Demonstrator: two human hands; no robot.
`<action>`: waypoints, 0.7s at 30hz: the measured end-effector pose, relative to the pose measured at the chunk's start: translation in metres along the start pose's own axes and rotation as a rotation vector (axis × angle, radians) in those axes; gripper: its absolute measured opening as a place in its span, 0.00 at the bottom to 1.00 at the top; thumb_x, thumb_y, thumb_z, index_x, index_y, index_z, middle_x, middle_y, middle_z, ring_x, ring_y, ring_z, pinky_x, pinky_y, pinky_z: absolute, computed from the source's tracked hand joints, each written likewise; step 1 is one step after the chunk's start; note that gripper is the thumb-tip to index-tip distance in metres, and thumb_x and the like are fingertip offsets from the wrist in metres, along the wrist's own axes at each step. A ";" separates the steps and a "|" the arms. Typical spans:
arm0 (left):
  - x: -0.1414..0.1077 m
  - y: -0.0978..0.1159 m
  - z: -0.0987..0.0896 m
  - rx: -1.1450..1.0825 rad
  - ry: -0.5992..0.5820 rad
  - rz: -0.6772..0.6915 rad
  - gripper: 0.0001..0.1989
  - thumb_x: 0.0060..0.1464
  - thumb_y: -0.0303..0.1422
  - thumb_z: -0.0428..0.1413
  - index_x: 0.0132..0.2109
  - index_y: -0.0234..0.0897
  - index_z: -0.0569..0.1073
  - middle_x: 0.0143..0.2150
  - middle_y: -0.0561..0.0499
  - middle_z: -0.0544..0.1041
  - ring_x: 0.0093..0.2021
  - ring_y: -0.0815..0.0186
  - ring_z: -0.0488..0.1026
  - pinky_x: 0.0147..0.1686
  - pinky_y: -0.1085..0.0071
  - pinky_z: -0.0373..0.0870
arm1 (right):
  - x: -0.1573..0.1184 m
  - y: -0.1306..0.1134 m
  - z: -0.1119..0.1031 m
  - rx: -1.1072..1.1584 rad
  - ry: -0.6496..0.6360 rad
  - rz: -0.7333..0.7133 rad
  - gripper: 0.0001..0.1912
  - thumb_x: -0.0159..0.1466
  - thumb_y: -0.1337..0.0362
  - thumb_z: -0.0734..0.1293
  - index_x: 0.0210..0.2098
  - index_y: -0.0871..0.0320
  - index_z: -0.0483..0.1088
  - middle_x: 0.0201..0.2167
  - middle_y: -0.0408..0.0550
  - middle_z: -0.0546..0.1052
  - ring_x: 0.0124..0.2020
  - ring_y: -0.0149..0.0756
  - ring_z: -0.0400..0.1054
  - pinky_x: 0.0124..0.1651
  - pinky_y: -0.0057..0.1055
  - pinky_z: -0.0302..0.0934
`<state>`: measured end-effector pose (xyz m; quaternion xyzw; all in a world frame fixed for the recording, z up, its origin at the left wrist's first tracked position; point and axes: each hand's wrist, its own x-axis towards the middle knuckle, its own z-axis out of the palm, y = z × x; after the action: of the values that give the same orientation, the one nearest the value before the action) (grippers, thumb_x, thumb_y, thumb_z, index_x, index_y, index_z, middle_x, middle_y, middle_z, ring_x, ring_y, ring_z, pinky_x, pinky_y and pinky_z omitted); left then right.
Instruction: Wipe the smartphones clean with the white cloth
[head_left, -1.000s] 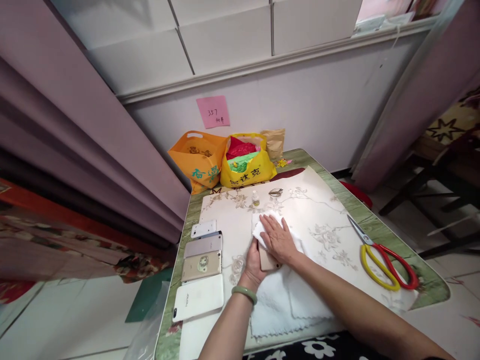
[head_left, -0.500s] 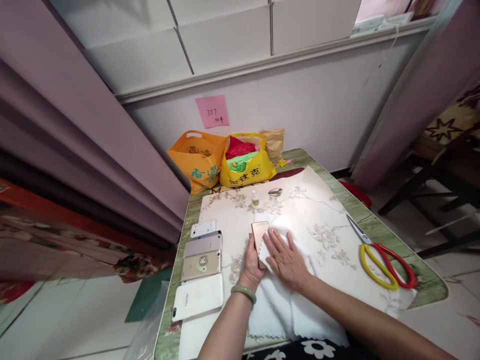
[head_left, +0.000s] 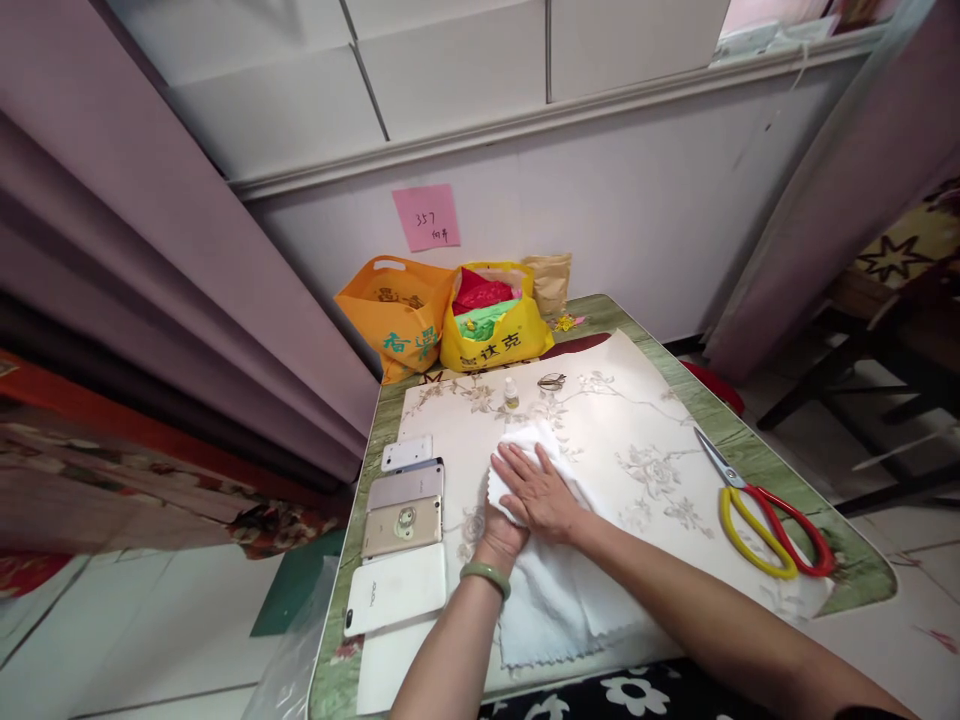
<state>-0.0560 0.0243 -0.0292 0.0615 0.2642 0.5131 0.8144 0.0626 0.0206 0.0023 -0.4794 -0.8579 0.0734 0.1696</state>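
A white cloth [head_left: 543, 606] lies over my left hand's fingers and spreads down toward my lap. My left hand [head_left: 504, 530], with a green bangle on its wrist, is closed around a smartphone that the cloth now hides. Flat on top of the cloth, the fingers of my right hand [head_left: 541, 492] are stretched out and slightly apart, pressing above the covered phone. To the left lie several phones face down: a white phone [head_left: 396, 592], a gold phone [head_left: 390, 530] with a ring holder, a greyish phone [head_left: 397, 488] and a small white phone [head_left: 407, 453].
Behind my hands stand a small bottle [head_left: 511, 393] and a folded pair of glasses [head_left: 551, 381]. Large scissors [head_left: 761, 515] with red and yellow handles lie at the right. At the back are an orange bag [head_left: 397, 320], a filled yellow bag [head_left: 495, 345] and a brown pouch [head_left: 550, 283].
My right hand has slid left and slightly up with the cloth. The pink-gold back of the phone, visible before, is now covered.
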 end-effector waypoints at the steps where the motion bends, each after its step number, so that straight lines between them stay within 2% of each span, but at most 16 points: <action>1: 0.004 -0.002 0.007 -0.019 -0.005 0.011 0.26 0.61 0.39 0.48 0.66 0.48 0.60 0.60 0.51 0.72 0.61 0.63 0.67 0.60 0.66 0.64 | 0.005 0.004 0.002 -0.002 0.002 0.019 0.31 0.72 0.49 0.46 0.71 0.53 0.40 0.71 0.48 0.43 0.72 0.40 0.36 0.70 0.50 0.27; 6: 0.008 -0.009 0.033 -0.033 -0.045 -0.067 0.25 0.60 0.41 0.50 0.62 0.38 0.67 0.56 0.45 0.76 0.58 0.58 0.70 0.60 0.60 0.63 | 0.018 0.024 0.003 -0.021 0.039 0.161 0.30 0.72 0.52 0.47 0.71 0.55 0.42 0.71 0.48 0.45 0.71 0.42 0.38 0.69 0.53 0.29; 11: -0.001 -0.007 0.031 -0.049 0.021 -0.106 0.24 0.59 0.41 0.51 0.57 0.31 0.71 0.50 0.42 0.79 0.55 0.57 0.73 0.59 0.60 0.65 | 0.002 0.036 0.004 -0.101 0.104 0.245 0.30 0.72 0.55 0.48 0.70 0.58 0.43 0.70 0.51 0.50 0.70 0.44 0.42 0.69 0.55 0.29; 16: 0.000 -0.006 0.031 0.004 0.062 -0.077 0.21 0.59 0.39 0.51 0.53 0.29 0.74 0.48 0.41 0.80 0.54 0.56 0.74 0.57 0.62 0.66 | -0.042 0.022 0.006 -0.139 0.148 0.167 0.32 0.72 0.55 0.50 0.71 0.58 0.36 0.70 0.52 0.49 0.70 0.45 0.43 0.69 0.56 0.24; 19: 0.000 -0.005 0.029 0.089 0.106 -0.019 0.20 0.58 0.39 0.52 0.51 0.30 0.75 0.47 0.42 0.80 0.53 0.57 0.74 0.57 0.62 0.66 | -0.060 0.002 -0.002 -0.103 0.114 0.076 0.33 0.72 0.53 0.51 0.71 0.56 0.34 0.70 0.51 0.47 0.70 0.44 0.43 0.69 0.55 0.22; 21: -0.007 -0.003 0.020 0.148 0.125 0.014 0.20 0.58 0.39 0.53 0.51 0.32 0.76 0.46 0.43 0.81 0.52 0.58 0.75 0.58 0.63 0.65 | -0.063 -0.009 -0.009 -0.055 0.066 -0.035 0.34 0.72 0.51 0.51 0.71 0.54 0.34 0.71 0.49 0.47 0.70 0.43 0.42 0.70 0.54 0.22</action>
<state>-0.0462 0.0198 -0.0108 0.0915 0.3511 0.5008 0.7858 0.0892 -0.0382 -0.0003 -0.4707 -0.8619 0.0308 0.1860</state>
